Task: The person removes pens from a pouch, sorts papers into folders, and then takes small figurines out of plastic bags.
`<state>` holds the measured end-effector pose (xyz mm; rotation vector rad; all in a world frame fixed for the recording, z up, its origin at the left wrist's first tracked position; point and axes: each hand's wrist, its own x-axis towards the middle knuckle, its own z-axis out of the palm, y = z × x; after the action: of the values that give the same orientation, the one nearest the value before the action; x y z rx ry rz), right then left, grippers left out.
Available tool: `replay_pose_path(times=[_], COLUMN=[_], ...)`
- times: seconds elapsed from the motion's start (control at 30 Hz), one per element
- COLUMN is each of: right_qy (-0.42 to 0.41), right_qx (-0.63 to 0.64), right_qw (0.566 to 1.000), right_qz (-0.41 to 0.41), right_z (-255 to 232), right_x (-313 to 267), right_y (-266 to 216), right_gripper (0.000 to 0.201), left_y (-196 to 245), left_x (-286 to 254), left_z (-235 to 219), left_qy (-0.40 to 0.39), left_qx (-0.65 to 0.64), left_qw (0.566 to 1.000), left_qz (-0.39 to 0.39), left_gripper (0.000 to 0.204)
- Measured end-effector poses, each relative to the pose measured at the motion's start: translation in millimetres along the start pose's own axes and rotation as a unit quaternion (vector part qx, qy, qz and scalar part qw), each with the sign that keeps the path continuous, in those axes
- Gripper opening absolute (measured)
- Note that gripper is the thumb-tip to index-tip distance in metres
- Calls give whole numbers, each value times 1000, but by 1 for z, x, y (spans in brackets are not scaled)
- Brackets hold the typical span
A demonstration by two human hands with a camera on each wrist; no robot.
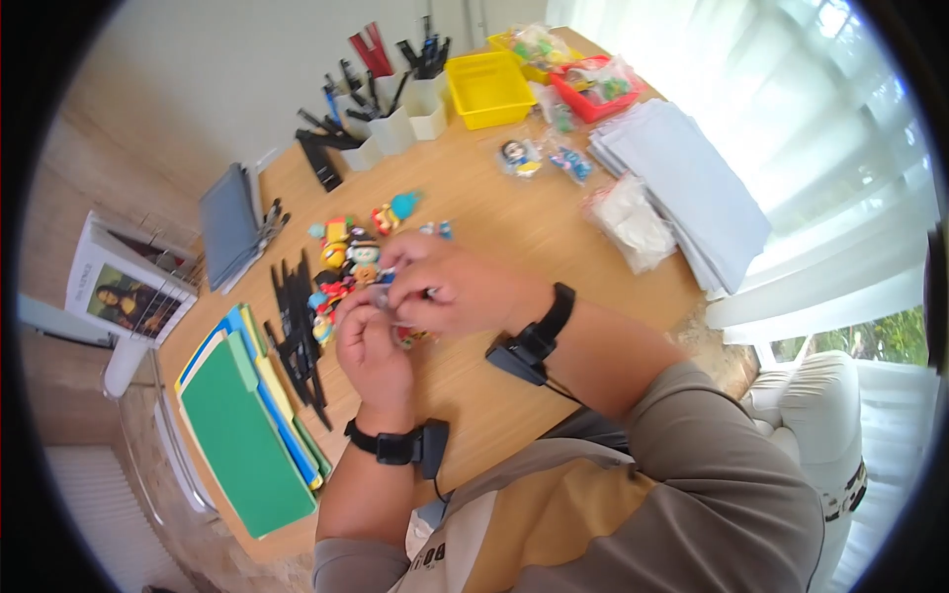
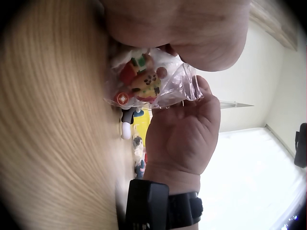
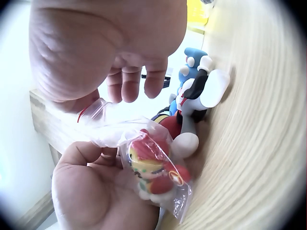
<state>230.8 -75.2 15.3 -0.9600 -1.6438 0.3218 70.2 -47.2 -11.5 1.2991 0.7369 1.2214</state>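
A clear zip bag [image 2: 165, 86] with a small red, yellow and green figure [image 3: 148, 160] inside hangs between both hands, just above the table. My left hand [image 1: 376, 361] pinches the bag from one side; it is also in the left wrist view [image 2: 177, 28] and the right wrist view [image 3: 98, 194]. Across from it, my right hand [image 1: 460, 287] pinches the bag's upper part by its red zip line [image 3: 85, 113], its other fingers loosely bent. The right fingertips on the bag are partly hidden. Colourful figures [image 1: 364, 254] stand close beyond the hands.
Black pens [image 1: 295, 336] and green folders [image 1: 237, 435] lie on the left. Pen holders [image 1: 393, 130], a yellow tray [image 1: 488, 91] and a red tray [image 1: 596, 104] are at the back. Bagged figures [image 1: 519, 156], a white packet [image 1: 633, 225] and paper sheets [image 1: 682, 183] lie on the right.
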Motion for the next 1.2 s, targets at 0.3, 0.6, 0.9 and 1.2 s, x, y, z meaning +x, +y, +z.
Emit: replay_pose_path(times=[0.3, 0.6, 0.9, 1.2], right_qy=[-83, 125, 196, 170], right_qx=[-104, -22, 182, 188], right_qw=[985, 970, 915, 912], right_qz=[107, 207, 303, 323], right_z=[-8, -1, 9, 19], right_x=[-5, -4, -3, -5], right_y=[-12, 4, 15, 24], right_gripper=[16, 17, 16, 14], left_y=[-15, -20, -7, -9], left_x=[1, 3, -4, -3], left_z=[-6, -5, -4, -14], left_qy=[-29, -34, -180, -186], left_qx=[-45, -68, 30, 86], left_qw=[999, 996, 979, 966], left_qz=[-6, -50, -89, -158], left_gripper=[13, 24, 21, 13])
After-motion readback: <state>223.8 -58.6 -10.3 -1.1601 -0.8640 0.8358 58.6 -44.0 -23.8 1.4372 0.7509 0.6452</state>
